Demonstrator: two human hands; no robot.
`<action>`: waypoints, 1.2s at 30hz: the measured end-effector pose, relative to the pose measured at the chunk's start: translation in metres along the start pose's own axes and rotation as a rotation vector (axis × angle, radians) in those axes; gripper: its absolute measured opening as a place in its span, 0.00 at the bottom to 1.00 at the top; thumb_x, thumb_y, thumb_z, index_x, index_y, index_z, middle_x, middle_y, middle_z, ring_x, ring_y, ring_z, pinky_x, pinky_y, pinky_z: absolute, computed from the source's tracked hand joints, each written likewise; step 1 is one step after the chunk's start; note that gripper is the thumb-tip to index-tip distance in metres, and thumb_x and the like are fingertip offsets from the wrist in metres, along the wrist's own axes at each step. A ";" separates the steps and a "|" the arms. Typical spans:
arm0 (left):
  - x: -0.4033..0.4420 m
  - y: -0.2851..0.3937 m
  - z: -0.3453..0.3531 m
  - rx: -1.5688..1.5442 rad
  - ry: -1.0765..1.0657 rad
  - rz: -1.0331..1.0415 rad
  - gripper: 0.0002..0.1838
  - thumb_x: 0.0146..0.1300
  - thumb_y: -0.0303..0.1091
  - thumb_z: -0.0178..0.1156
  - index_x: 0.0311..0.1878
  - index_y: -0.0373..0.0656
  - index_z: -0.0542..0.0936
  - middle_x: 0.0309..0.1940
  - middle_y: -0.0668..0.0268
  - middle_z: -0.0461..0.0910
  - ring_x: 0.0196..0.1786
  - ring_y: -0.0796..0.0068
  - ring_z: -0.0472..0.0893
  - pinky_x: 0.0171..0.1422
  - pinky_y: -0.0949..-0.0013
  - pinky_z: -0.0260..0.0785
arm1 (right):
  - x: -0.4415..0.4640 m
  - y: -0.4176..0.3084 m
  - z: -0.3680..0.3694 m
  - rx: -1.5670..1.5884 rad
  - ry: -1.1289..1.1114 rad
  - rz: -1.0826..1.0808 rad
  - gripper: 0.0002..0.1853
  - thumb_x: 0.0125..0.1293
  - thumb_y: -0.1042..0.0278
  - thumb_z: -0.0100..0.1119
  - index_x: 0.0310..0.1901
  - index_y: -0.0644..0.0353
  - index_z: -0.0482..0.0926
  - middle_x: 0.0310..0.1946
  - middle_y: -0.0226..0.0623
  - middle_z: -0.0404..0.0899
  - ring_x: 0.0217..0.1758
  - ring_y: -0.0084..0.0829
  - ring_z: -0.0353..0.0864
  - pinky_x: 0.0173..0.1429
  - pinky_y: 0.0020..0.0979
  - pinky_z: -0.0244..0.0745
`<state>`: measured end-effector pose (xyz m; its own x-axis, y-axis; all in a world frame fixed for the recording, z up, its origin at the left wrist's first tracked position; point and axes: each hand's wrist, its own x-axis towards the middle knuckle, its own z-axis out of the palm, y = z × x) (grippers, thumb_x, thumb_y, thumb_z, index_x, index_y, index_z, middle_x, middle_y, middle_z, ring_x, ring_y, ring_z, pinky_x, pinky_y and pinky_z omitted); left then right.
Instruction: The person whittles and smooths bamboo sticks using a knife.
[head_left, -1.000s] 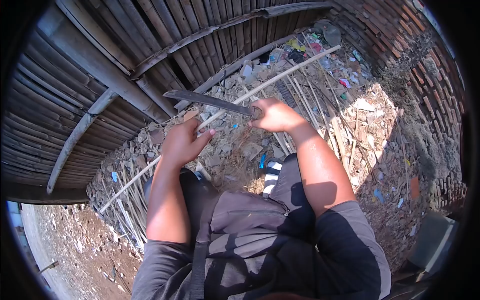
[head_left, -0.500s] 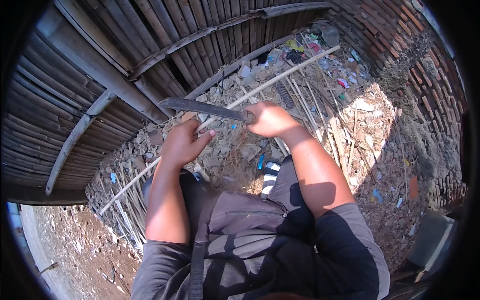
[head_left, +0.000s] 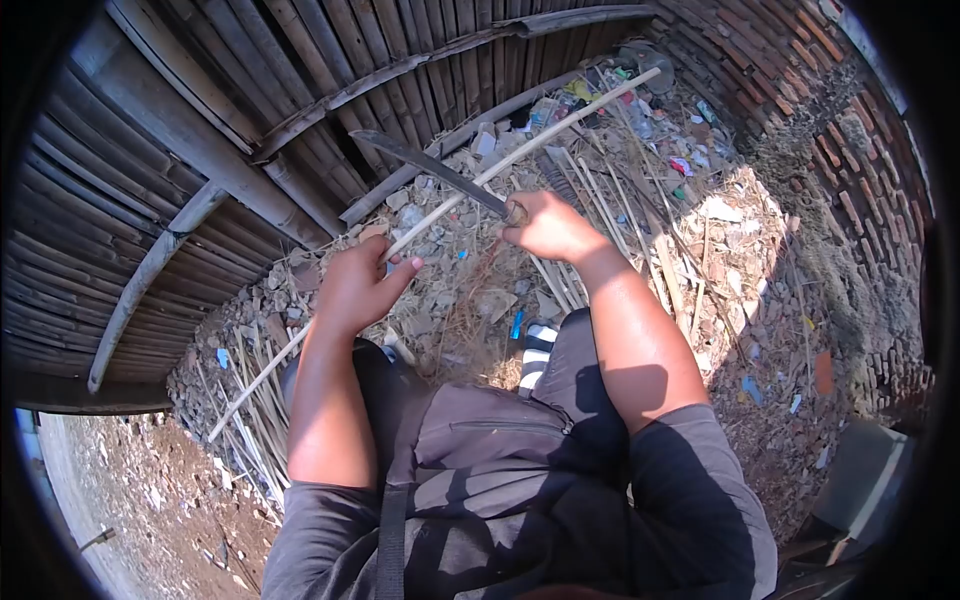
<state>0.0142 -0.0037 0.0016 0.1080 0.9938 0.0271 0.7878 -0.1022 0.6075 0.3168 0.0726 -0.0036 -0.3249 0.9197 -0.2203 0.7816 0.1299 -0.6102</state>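
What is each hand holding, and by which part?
The right hand grips a long knife by its handle; the left hand holds a pale stick partway along its length.

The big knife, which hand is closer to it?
The right hand: its fingers are wrapped around the handle of the knife. The left hand is apart from it, below the blade in the picture, holding the pale stick.

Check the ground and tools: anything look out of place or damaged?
Yes: bright litter is strewn over rubble near the brick wall, its colours jarring there. The held knife and pale stick show no obvious damage.
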 end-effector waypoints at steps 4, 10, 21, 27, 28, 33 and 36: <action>-0.001 -0.004 -0.002 -0.006 -0.053 -0.069 0.24 0.66 0.52 0.74 0.44 0.36 0.85 0.27 0.61 0.82 0.31 0.73 0.80 0.40 0.63 0.72 | 0.000 -0.008 0.016 -0.131 0.020 -0.189 0.26 0.61 0.52 0.75 0.56 0.58 0.86 0.49 0.56 0.87 0.57 0.55 0.86 0.62 0.45 0.80; -0.002 -0.001 -0.011 -0.003 -0.047 -0.103 0.24 0.66 0.52 0.75 0.45 0.35 0.85 0.25 0.65 0.80 0.30 0.76 0.77 0.39 0.65 0.71 | 0.023 0.048 -0.001 -0.029 0.130 -0.030 0.38 0.60 0.47 0.75 0.67 0.62 0.80 0.62 0.58 0.83 0.68 0.52 0.82 0.73 0.42 0.76; 0.001 -0.010 0.003 -0.103 0.046 -0.043 0.27 0.65 0.56 0.74 0.41 0.36 0.83 0.21 0.63 0.75 0.25 0.68 0.75 0.34 0.60 0.69 | 0.008 0.010 0.012 -0.025 0.135 -0.144 0.29 0.59 0.50 0.76 0.57 0.60 0.85 0.49 0.56 0.87 0.57 0.54 0.87 0.64 0.46 0.80; -0.001 -0.008 -0.002 -0.077 -0.014 -0.034 0.25 0.66 0.52 0.75 0.45 0.35 0.84 0.27 0.63 0.80 0.31 0.72 0.78 0.40 0.64 0.72 | 0.003 0.005 0.004 -0.172 0.017 -0.056 0.32 0.61 0.49 0.74 0.65 0.55 0.83 0.61 0.53 0.85 0.66 0.51 0.83 0.72 0.45 0.77; 0.000 -0.012 0.001 -0.081 0.008 -0.006 0.26 0.66 0.55 0.74 0.43 0.36 0.84 0.24 0.62 0.78 0.29 0.68 0.77 0.37 0.61 0.71 | 0.004 0.006 -0.003 -0.110 -0.011 0.005 0.34 0.60 0.50 0.75 0.66 0.57 0.83 0.61 0.54 0.84 0.67 0.52 0.83 0.72 0.44 0.77; 0.002 -0.016 0.002 -0.063 0.036 0.019 0.28 0.65 0.58 0.73 0.42 0.37 0.84 0.21 0.60 0.76 0.25 0.63 0.77 0.34 0.59 0.70 | 0.010 0.035 -0.013 0.043 0.091 0.033 0.33 0.60 0.51 0.76 0.62 0.65 0.82 0.60 0.57 0.84 0.66 0.54 0.82 0.71 0.43 0.76; 0.000 -0.014 0.002 -0.064 0.020 -0.010 0.28 0.65 0.57 0.74 0.41 0.37 0.84 0.21 0.61 0.77 0.25 0.65 0.77 0.34 0.59 0.70 | 0.006 0.027 -0.015 0.040 0.076 0.031 0.33 0.60 0.51 0.75 0.62 0.65 0.82 0.59 0.58 0.84 0.66 0.55 0.82 0.71 0.44 0.76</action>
<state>0.0043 -0.0019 -0.0087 0.0879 0.9955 0.0358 0.7484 -0.0897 0.6572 0.3440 0.0872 -0.0101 -0.2587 0.9486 -0.1824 0.7682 0.0875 -0.6343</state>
